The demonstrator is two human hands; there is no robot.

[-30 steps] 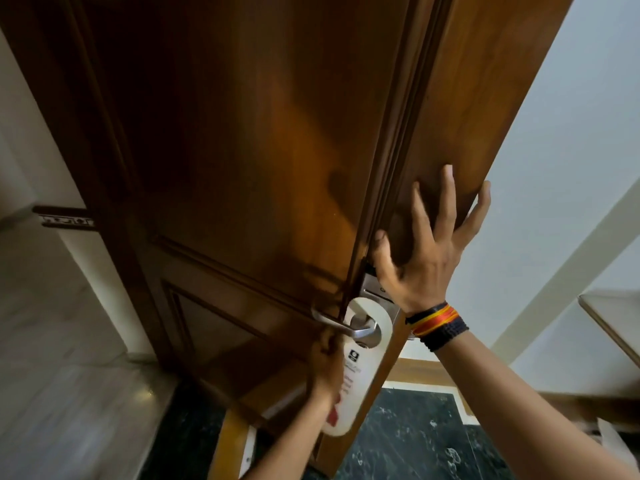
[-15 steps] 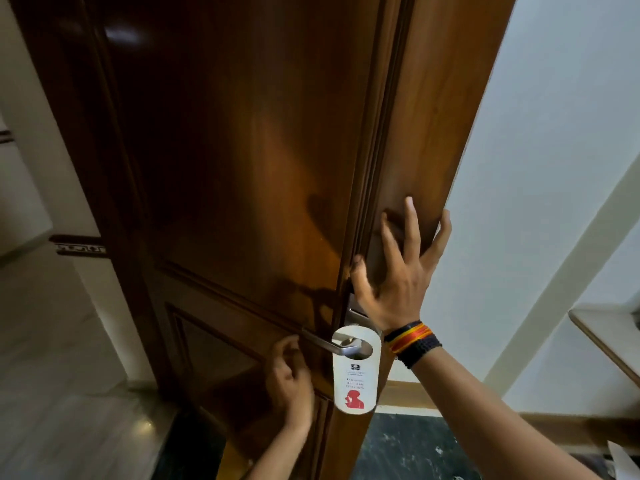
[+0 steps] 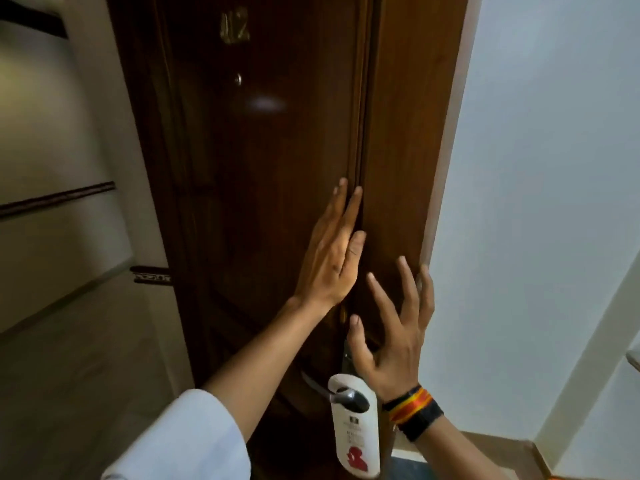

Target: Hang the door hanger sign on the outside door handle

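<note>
The sign (image 3: 354, 426) hangs on the handle (image 3: 341, 397) (lower centre); your left hand (image 3: 329, 261) and right hand (image 3: 394, 344), fingers apart and empty, need only withdraw.

The dark wooden door (image 3: 277, 202) carries a metal handle (image 3: 343, 398), with the white sign (image 3: 355, 441) hanging on it.

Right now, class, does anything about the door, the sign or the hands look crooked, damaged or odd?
Nothing stands out. The door hanger sign hangs straight on the door handle, untorn. The left hand lies flat on the door; the right hand is spread open by its edge, holding nothing.
</note>
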